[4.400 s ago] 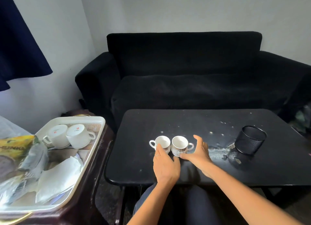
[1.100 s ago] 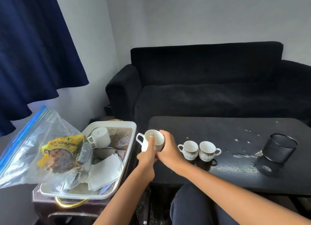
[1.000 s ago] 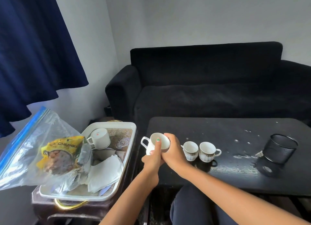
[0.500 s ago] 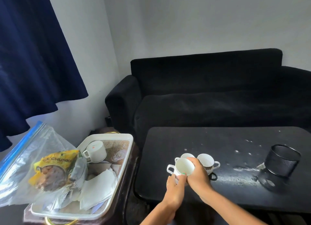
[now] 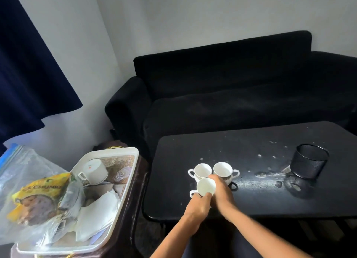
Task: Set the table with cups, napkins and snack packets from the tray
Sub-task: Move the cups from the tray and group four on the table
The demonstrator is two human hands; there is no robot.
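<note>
Both hands were on one plain white cup (image 5: 206,187) at the near edge of the black table (image 5: 251,203): the left hand (image 5: 198,205) curled round its near side by the handle, the right hand (image 5: 222,194) wrapped round its right side. Just behind it stood two small patterned white cups (image 5: 201,171), side by side, both empty. On the left, the white plastic tray (image 5: 123,182) held another white cup (image 5: 94,170) lying on its side, folded white napkins (image 5: 96,217) and a clear zip bag (image 5: 29,190) with a yellow snack packet (image 5: 36,198) inside. A black mesh pot (image 5: 309,161) stood well apart on the right.
</note>
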